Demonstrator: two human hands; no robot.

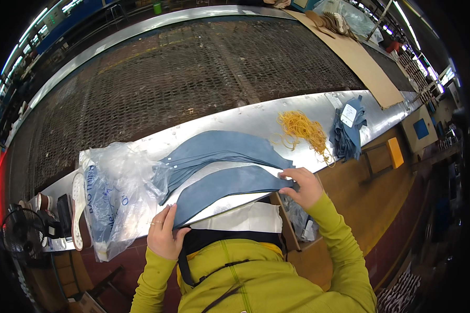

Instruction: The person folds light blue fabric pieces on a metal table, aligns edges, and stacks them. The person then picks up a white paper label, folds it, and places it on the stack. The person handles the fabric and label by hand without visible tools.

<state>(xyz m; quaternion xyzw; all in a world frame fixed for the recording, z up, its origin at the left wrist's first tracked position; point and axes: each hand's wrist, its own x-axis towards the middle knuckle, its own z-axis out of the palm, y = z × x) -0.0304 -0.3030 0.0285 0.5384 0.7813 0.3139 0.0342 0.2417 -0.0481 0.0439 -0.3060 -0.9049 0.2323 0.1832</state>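
Left hand [164,233] pinching the near-left end of the front blue stack [230,188]; right hand [304,186] gripping its far-right tip. Stack lying flat on the metal ledge [245,117], just in front of a second blue stack [219,148], edges touching or nearly so. Plastic bag [115,193] crumpled at the left, partly overlapping the back stack's end. Rubber bands [303,130] heaped beyond the right hand; a tagged blue bundle [350,128] further right.

Best handled, by the look of it, with both ends squared together: layers kept flush along the curved edge, tips aligned under the fingers, light tension between the hands. Worth minding the back stack and the bag, so as not to catch or drag either.
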